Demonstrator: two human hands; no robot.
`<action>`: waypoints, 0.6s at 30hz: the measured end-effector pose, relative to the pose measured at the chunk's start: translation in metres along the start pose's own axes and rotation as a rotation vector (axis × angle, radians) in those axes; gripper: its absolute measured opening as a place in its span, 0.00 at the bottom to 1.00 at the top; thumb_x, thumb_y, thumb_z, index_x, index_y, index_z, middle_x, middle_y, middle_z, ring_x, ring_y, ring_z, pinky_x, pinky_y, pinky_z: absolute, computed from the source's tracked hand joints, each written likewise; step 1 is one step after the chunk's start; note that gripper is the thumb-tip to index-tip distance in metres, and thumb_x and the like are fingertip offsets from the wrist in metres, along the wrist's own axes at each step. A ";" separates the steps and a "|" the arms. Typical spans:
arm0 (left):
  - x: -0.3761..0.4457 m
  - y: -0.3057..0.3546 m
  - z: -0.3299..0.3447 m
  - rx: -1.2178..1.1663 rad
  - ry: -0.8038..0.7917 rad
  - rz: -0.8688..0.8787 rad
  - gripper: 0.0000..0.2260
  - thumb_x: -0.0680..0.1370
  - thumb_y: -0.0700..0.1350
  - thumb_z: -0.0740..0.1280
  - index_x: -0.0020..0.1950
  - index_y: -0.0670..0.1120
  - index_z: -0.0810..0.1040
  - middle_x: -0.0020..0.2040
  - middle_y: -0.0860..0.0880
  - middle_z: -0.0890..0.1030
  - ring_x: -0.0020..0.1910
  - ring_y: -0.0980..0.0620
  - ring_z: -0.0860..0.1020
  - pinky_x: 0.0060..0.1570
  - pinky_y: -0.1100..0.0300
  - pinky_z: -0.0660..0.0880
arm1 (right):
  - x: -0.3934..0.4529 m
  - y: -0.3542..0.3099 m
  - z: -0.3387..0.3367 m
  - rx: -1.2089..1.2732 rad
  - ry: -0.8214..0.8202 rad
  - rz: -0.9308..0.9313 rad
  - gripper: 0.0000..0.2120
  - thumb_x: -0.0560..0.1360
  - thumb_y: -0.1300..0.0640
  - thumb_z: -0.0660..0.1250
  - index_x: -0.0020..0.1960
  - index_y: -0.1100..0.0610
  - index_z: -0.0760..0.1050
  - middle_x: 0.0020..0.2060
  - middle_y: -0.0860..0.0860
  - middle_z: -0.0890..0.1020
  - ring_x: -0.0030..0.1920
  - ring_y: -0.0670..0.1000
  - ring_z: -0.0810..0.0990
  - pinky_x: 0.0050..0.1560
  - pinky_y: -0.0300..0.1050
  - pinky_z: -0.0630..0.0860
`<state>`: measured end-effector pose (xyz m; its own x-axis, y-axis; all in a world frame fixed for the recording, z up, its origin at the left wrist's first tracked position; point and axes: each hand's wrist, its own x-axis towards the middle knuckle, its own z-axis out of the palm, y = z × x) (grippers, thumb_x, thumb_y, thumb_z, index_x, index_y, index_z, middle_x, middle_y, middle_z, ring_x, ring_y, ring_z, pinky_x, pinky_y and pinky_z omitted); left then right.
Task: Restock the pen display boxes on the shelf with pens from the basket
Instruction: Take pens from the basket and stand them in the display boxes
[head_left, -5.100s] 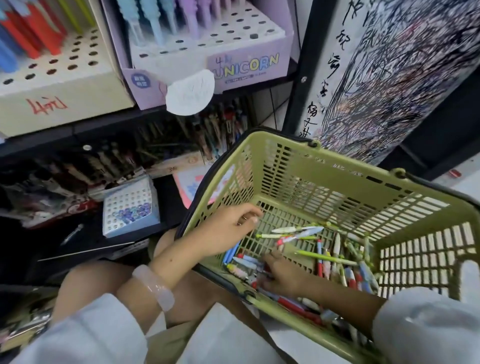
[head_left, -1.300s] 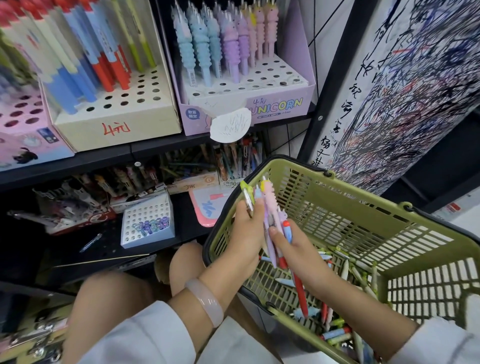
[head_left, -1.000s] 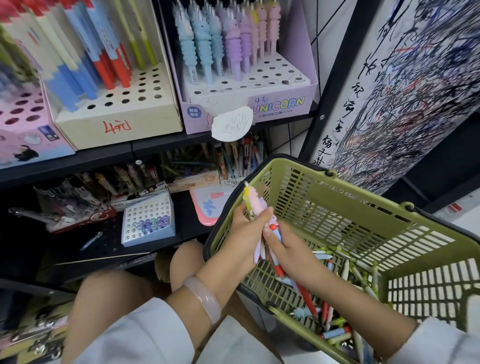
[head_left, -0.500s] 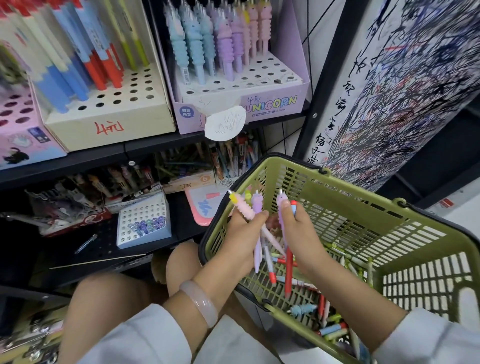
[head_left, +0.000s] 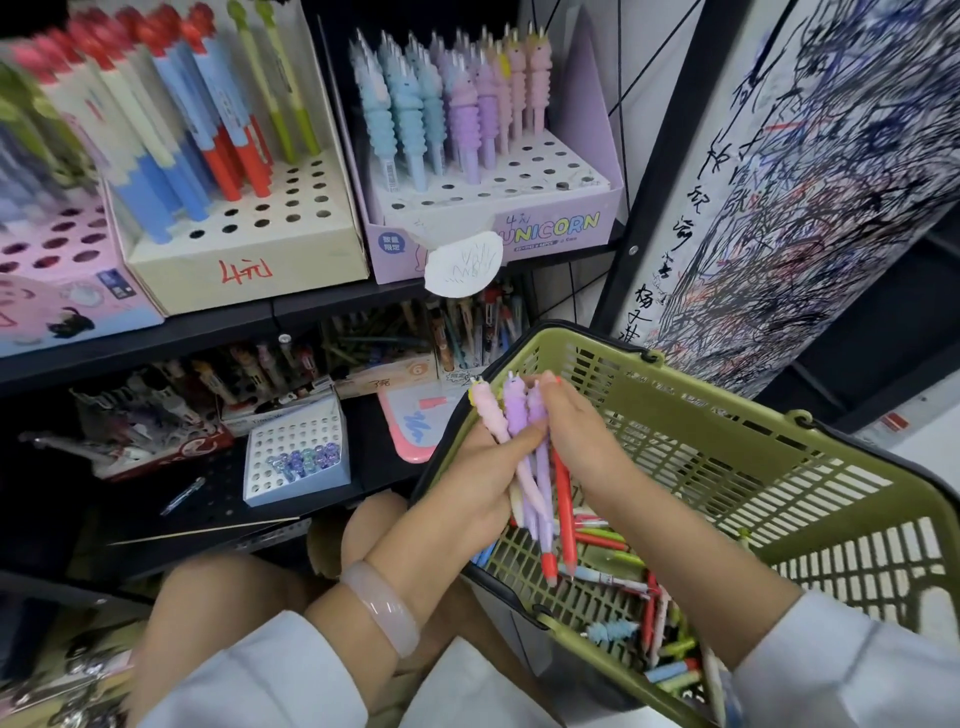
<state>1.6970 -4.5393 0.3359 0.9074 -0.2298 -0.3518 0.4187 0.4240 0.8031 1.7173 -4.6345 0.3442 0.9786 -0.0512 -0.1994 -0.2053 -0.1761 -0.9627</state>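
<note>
Over the near corner of the green basket, my left hand grips a bundle of pens: a pink one, two purple ones and red-tipped ones, heads up. My right hand holds the same bundle from the right, fingers curled on the pens. Loose pens lie on the basket floor. On the upper shelf, the purple UNICORN display box holds blue, purple and pink pens at its back, with open holes in front. The cream display box beside it has red, blue and green pens.
A pink display box sits at the far left of the upper shelf. The lower shelf holds a small white holed box, packaged pens and a pink pad. A scribbled test board stands to the right. My knees are below the basket.
Both hands rose from the basket floor holding gathered pens. Over the last second my right hand closed in on the bundle and the pens came together, heads aligned.
</note>
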 end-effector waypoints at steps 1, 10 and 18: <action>-0.001 0.002 0.000 0.002 -0.018 -0.013 0.08 0.78 0.36 0.62 0.51 0.46 0.78 0.42 0.49 0.84 0.40 0.56 0.83 0.36 0.65 0.78 | 0.003 -0.004 -0.001 0.009 0.010 0.017 0.16 0.82 0.51 0.50 0.53 0.56 0.74 0.50 0.54 0.79 0.45 0.46 0.77 0.42 0.30 0.72; -0.016 0.032 -0.010 0.002 0.049 0.089 0.10 0.77 0.33 0.64 0.52 0.46 0.78 0.38 0.52 0.85 0.37 0.57 0.83 0.34 0.66 0.78 | 0.006 -0.036 0.027 0.113 -0.011 0.076 0.18 0.81 0.43 0.47 0.52 0.50 0.73 0.58 0.56 0.77 0.60 0.55 0.76 0.65 0.54 0.70; -0.031 0.066 -0.019 0.034 0.157 0.248 0.09 0.77 0.35 0.63 0.53 0.45 0.78 0.32 0.56 0.83 0.31 0.62 0.81 0.30 0.69 0.76 | -0.012 -0.069 0.054 0.121 0.133 -0.207 0.08 0.80 0.57 0.54 0.43 0.53 0.70 0.39 0.50 0.75 0.40 0.47 0.73 0.44 0.44 0.70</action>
<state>1.6974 -4.4877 0.3903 0.9774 0.0170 -0.2106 0.1842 0.4199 0.8887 1.7206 -4.5687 0.4031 0.9874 -0.1569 0.0222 0.0101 -0.0775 -0.9969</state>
